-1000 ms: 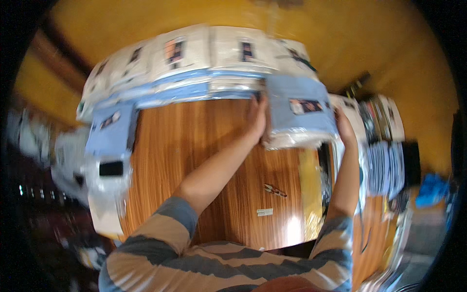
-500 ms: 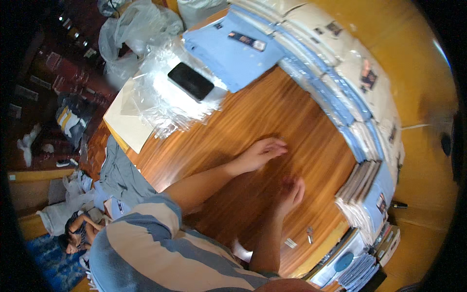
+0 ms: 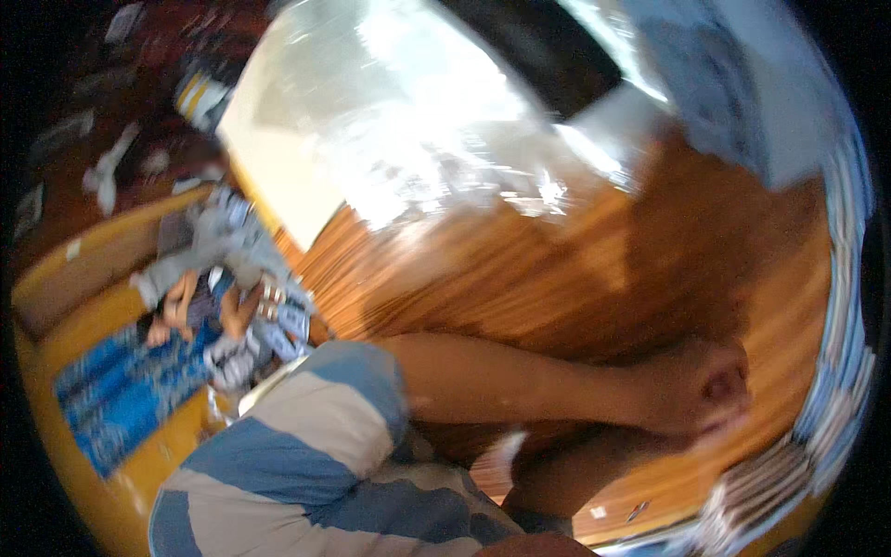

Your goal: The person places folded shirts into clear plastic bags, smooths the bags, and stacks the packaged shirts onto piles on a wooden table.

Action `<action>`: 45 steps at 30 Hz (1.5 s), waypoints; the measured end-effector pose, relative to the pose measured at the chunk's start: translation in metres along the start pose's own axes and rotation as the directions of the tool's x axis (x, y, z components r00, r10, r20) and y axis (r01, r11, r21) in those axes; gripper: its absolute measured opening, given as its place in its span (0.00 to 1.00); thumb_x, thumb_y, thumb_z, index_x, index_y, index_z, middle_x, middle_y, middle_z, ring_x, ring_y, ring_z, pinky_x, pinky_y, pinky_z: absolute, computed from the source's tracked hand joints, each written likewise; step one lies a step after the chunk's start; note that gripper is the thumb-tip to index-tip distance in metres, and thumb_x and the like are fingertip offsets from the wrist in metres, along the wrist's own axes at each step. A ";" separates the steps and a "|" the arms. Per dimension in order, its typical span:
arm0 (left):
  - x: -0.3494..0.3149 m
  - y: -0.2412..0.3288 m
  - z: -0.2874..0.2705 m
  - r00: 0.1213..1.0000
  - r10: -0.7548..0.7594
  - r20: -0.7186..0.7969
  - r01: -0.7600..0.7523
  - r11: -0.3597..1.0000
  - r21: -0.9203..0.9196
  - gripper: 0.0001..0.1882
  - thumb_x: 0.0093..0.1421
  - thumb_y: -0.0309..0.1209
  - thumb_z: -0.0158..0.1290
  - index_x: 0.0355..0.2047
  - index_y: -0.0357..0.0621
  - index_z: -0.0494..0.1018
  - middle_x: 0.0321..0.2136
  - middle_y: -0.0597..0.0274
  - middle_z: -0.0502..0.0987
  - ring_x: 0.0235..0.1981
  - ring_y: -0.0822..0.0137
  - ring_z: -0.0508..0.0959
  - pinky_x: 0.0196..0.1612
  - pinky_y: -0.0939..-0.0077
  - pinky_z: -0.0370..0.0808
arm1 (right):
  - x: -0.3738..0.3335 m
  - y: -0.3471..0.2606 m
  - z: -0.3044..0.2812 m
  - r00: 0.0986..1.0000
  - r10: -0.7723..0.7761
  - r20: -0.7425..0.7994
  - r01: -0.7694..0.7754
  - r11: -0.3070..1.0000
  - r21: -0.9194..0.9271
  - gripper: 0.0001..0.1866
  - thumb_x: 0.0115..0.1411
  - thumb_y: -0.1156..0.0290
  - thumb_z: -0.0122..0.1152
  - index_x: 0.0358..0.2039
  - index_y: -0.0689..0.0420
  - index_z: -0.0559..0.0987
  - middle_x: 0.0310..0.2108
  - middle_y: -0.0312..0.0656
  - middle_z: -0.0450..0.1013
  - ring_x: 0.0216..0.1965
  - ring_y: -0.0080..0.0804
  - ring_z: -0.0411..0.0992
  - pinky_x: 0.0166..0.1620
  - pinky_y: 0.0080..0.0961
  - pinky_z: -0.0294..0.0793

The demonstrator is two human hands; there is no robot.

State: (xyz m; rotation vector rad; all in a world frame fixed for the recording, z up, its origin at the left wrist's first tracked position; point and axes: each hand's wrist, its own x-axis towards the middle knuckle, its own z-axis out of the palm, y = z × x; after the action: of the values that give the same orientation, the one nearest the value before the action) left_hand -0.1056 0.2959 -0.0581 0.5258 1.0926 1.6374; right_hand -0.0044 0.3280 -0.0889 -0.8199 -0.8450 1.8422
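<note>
My left hand [image 3: 691, 381] is over the right part of the wooden table [image 3: 575, 297], its fingers curled inward. Blur and shade hide whatever might be inside them. My right forearm [image 3: 580, 469] reaches in below the left one and crosses behind it. Of my right hand, most is hidden by the left, so its fingers do not show; the two hands overlap and may touch. Beyond them a dark phone [image 3: 548, 56] rests on a heap of shiny clear plastic bags [image 3: 418, 121]. A light blue folded shirt [image 3: 715, 84] lies to its right.
Packed shirts line the right edge in a stack [image 3: 840, 297]; another folded pile [image 3: 756, 492] stands nearer. A small metal item [image 3: 638, 511] lies by the near edge. Cream card sheets [image 3: 278, 148] lie left. Beyond the table, a person [image 3: 200, 302] is beside a blue patterned mat [image 3: 130, 390].
The view has swung and come closer to the table. My hands, previously apart with fingers loosely extended, now overlap at the right, the left one curled.
</note>
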 end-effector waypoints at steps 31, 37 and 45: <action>0.001 -0.027 0.019 0.991 0.081 -0.103 -0.096 0.984 -0.150 0.21 0.63 0.48 0.60 0.31 0.41 0.72 0.22 0.56 0.77 0.24 0.57 0.77 0.30 0.61 0.74 | 0.036 -0.004 -0.019 0.979 0.165 0.117 -0.118 0.935 -0.333 0.09 0.66 0.65 0.64 0.40 0.57 0.79 0.36 0.41 0.77 0.40 0.34 0.76 0.45 0.29 0.75; -0.018 0.004 -0.007 0.995 0.009 0.102 0.007 0.987 -0.160 0.22 0.63 0.49 0.60 0.27 0.42 0.70 0.21 0.56 0.73 0.21 0.58 0.73 0.26 0.61 0.70 | 0.007 -0.030 -0.033 0.999 -0.031 0.037 0.041 0.956 -0.291 0.09 0.65 0.65 0.65 0.40 0.57 0.79 0.36 0.41 0.77 0.40 0.34 0.76 0.44 0.29 0.75; -0.024 -0.011 -0.006 0.937 0.346 0.053 -0.347 0.938 0.011 0.20 0.62 0.44 0.58 0.23 0.42 0.68 0.15 0.58 0.72 0.16 0.54 0.74 0.23 0.61 0.70 | -0.019 -0.060 -0.044 0.984 -0.176 -0.020 0.163 0.944 -0.286 0.09 0.64 0.65 0.66 0.40 0.57 0.80 0.36 0.41 0.77 0.39 0.34 0.77 0.44 0.30 0.75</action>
State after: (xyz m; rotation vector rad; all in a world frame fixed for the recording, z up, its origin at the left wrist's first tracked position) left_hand -0.0961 0.2722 -0.0662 0.8061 1.0206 1.9068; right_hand 0.0658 0.3404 -0.0606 -0.9318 -1.1324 1.5667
